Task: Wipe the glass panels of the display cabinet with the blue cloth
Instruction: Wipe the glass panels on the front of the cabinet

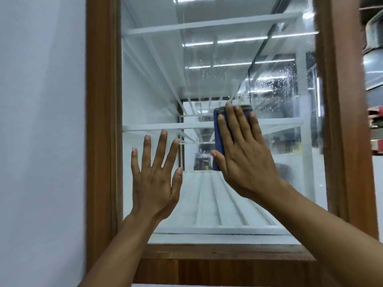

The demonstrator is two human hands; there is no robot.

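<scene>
Reads as a shop or showroom interior. A tall brown wood-framed display cabinet with a clear glass panel and white slatted shelves sits beside a plain white wall, and long tube ceiling lights reflect in the glass. Far right, partly cropped: stacked grey metal vessels, like stock on racking.

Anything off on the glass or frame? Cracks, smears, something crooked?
No cracks or crooked parts show. One oddity: droplets and streaks at the upper right of the glass panel, above the blue cloth that the right hand presses flat. That patch is probably wet and unwiped. The wooden frame looks sound.
</scene>
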